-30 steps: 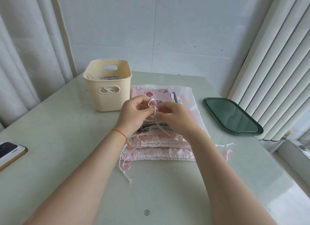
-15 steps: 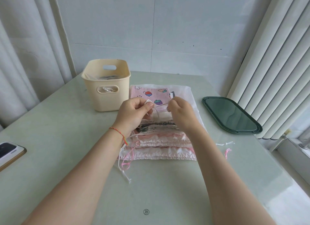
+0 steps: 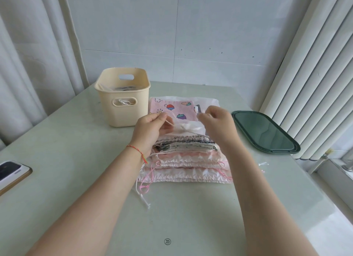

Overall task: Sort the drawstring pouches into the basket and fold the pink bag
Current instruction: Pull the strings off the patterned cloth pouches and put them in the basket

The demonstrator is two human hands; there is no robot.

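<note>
Both hands pinch cords over the stack of ruffled satin drawstring pouches [image 3: 188, 160]: left hand [image 3: 150, 129], right hand [image 3: 217, 126]. Cream plastic basket [image 3: 122, 97] stands just left; dark green oval tray [image 3: 264, 131] right; phone [image 3: 11, 171] at the table edge.

A pale green bench [image 3: 66, 160] carried everything. A cream basket [image 3: 122, 110] stood toward its far left, just beside a stack of drawstring pouches [image 3: 187, 160] lying at the middle, their cords [image 3: 145, 189] trailing onto the bench at the near left. A dark green tray [image 3: 265, 133] lay to the right, and a phone [image 3: 11, 171] rested at the left edge.
</note>
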